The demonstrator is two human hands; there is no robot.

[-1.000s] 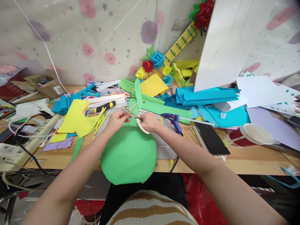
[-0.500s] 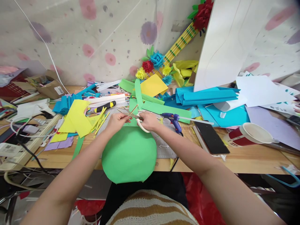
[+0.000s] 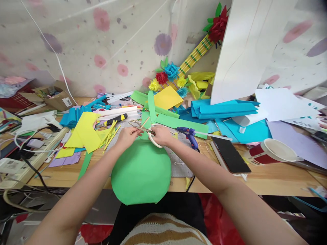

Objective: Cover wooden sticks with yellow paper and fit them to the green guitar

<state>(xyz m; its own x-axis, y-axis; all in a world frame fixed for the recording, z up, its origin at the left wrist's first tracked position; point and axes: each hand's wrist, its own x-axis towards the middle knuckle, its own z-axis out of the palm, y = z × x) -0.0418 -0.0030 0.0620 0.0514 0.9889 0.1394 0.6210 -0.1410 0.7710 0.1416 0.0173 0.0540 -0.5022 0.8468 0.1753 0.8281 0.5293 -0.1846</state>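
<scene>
My right hand (image 3: 160,135) is closed around the pale handles of a pair of scissors (image 3: 154,141), whose blades point left toward my other hand. Between the fingertips of my left hand (image 3: 129,136) is a thin light-brown stick (image 3: 145,121), slanting up to the right and crossing the scissor blades. Whether the blades touch it I cannot tell. Just below both hands lies a large rounded green paper-covered piece (image 3: 141,172), overhanging the table's front edge. Green paper strips (image 3: 151,107) extend behind the hands.
A purple glue gun (image 3: 188,134), a phone (image 3: 231,153) and a paper cup (image 3: 272,152) are to the right. Yellow paper (image 3: 85,132), a yellow-black cutter (image 3: 116,119) and a power strip (image 3: 38,153) occupy the left. A paper-flower guitar (image 3: 190,61) leans at the back.
The view has tilted slightly, so the scene sits a little lower. Both hands keep their hold, and the stick's angle between the fingers and blades has shifted slightly.
</scene>
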